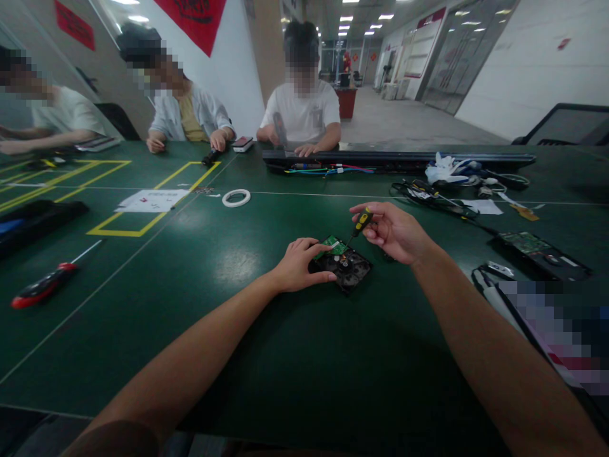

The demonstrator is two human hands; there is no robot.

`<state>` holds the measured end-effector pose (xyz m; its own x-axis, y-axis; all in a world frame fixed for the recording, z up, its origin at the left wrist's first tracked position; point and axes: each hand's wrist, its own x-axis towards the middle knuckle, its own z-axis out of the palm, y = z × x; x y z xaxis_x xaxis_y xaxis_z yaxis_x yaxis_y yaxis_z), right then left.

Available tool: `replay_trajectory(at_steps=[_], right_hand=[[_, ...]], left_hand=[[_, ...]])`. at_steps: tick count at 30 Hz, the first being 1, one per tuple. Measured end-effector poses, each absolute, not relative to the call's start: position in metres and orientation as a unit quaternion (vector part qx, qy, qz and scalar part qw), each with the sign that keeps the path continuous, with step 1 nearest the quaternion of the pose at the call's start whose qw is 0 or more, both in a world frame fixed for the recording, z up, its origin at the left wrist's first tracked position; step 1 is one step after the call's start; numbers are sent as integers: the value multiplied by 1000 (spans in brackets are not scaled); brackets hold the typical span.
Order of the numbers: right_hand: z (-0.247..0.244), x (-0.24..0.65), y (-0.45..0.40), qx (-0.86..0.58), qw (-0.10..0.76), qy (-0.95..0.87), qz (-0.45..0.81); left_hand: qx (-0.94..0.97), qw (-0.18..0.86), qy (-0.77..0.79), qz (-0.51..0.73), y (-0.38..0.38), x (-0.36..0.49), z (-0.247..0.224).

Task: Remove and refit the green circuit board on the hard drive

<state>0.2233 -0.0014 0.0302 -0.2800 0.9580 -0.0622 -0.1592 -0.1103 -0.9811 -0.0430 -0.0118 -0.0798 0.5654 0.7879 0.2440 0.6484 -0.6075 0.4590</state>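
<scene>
Holding one hard drive [354, 274] against the green table [266, 355], your left hand [299, 266] lies at its left side, fingers stretched over the green circuit board [335, 244] and thumb spread apart from them. Your right hand [397, 233], at the drive's upper right, pinches one yellow-and-black screwdriver [363, 220] between thumb and fingers, its shaft angled down to the board's edge.

Well right of that drive you have a second one [547, 254], making two. Far to its left lies one red-and-black screwdriver [47, 284]. Beyond it, to the upper left, are one white ring [236, 204] and, farther left, one white sheet [155, 200], whose printed line is too small for you to read. Past the drive stretches one long black panel [404, 158], with white gloves [447, 170] near its right end.

Across from the drive you face three people [304, 111]. Behind them hang two red banners [195, 19]; the larger bears dark characters you cannot make out. No brand is readable on either drive.
</scene>
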Motion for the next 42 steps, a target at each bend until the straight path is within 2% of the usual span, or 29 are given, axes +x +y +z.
replay_trajectory(at_steps=[10, 23, 27, 42], right_hand=[[32, 221, -3, -390, 439, -468, 661], [27, 219, -1, -420, 474, -519, 574], [26, 218, -1, -420, 483, -492, 590], [30, 221, -5, -386, 415, -530, 630]], left_hand=[[868, 159, 415, 222, -13, -42, -77], [870, 158, 417, 211, -14, -41, -75], [869, 159, 417, 213, -14, -41, -74], [871, 147, 413, 221, -14, -40, -79]])
